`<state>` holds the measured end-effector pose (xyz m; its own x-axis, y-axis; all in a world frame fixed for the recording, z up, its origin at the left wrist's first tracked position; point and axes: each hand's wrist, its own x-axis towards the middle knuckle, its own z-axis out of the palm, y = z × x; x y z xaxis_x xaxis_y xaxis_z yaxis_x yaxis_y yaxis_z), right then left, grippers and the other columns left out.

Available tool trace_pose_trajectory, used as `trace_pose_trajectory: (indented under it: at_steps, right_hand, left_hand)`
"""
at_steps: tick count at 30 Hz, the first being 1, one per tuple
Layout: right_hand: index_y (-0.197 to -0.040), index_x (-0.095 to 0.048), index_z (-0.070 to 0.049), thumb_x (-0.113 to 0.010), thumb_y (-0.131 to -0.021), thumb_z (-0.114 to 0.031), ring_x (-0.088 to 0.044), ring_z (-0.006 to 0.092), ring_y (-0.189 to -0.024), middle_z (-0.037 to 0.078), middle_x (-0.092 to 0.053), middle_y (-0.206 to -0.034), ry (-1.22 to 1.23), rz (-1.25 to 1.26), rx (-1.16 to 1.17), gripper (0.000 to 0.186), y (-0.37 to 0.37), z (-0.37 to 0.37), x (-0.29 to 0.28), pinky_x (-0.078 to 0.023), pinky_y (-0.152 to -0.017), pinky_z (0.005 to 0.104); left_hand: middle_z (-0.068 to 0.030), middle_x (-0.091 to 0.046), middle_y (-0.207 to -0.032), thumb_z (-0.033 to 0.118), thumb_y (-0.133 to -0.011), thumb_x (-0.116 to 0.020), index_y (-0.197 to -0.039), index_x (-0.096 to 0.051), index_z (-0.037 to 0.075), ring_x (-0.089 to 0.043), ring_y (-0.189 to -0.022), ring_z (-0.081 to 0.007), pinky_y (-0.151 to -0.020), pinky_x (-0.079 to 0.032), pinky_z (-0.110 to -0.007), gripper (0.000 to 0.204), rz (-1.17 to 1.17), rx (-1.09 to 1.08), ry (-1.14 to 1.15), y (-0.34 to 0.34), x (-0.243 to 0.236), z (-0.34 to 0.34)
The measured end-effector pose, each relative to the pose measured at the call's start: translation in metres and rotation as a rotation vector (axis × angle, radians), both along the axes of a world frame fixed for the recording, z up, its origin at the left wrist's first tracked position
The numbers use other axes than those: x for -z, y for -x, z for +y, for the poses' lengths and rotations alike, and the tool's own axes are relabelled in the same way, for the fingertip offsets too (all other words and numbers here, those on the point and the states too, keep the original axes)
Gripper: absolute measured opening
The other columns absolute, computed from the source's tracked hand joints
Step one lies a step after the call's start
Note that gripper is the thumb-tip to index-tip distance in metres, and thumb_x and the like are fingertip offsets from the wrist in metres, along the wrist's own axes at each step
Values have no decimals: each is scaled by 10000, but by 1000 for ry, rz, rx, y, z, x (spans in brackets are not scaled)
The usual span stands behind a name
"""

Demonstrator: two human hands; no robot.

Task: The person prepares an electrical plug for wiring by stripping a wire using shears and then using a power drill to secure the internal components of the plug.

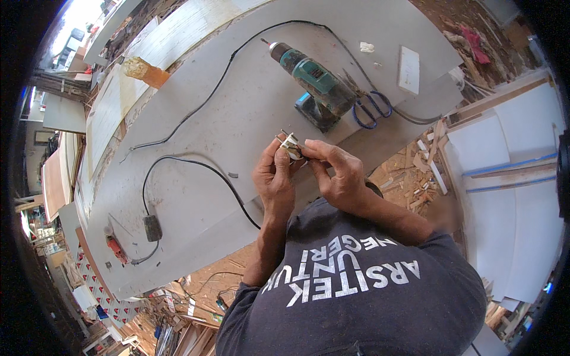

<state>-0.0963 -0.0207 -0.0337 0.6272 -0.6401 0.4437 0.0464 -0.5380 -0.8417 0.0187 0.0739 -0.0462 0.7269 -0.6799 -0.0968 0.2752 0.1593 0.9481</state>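
Above the grey table, my left hand [275, 181] grips a white power plug [290, 145] between thumb and fingers, its metal pins pointing up and away. My right hand [337, 172] is closed in a pinch at the plug's right side. Something small and dark shows between those fingertips, too hidden to name. A black cable [202, 162] runs across the table and passes out of sight by my left forearm. Beyond my hands lies a green and black cordless drill [317, 77], with blue-handled scissors [373, 110] to its right.
A second dark cord [231, 58] curves along the table's far side. At the left lie a black inline box [152, 228] and a red-handled tool [116, 249]. A white rectangular block [408, 71] sits far right. Wood scraps [415, 172] cover the floor beside white panels [504, 190].
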Motion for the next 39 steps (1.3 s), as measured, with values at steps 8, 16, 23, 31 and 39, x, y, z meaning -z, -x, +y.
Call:
trace_pose_trajectory:
  at_steps: [8,16,23,31,39]
  right_hand:
    - [-1240,-605,-8,-656,-882,50,-711,332,-882,185,-713,-989,190,-4,32,367,-1,2,-1,-579,-754,401]
    - [-1220,-617,-10,-651,-885,47,-702,334,-946,177,-714,-1038,93,8,8,341,-2,2,-2,-576,-811,404]
    - [-1195,-619,-27,-682,-860,-38,-685,293,-960,153,-703,-1069,49,-45,109,342,10,-18,16,-541,-821,385]
    - [-1250,-485,-16,-718,-818,-70,-601,254,-992,148,-570,-1167,-12,-165,249,493,-15,-79,66,-502,-882,381]
    - [-1146,-631,-9,-715,-920,-86,-641,185,-902,86,-674,-1064,-9,-122,-52,252,-70,-117,77,-526,-865,356]
  left_hand:
    - [-137,-680,-1190,86,-1009,-609,-1422,-492,-36,-657,-1066,-180,-941,-551,-319,446,-59,20,-18,8,-7,-3]
    - [-120,-688,-1166,56,-1012,-590,-1422,-496,-34,-658,-1060,-168,-927,-556,-309,431,-37,1,5,5,-6,-6]
    - [-102,-690,-1137,64,-1020,-577,-1421,-508,-28,-680,-1000,-169,-904,-577,-322,417,-54,-24,-92,3,-13,-10]
    - [-134,-692,-1103,97,-1017,-587,-1309,-563,-28,-696,-964,-218,-887,-603,-376,318,-48,-107,-12,-6,5,-13]
    - [-149,-703,-1066,84,-997,-606,-1243,-586,-35,-713,-898,-231,-843,-617,-376,274,-11,-166,-5,-19,16,-17]
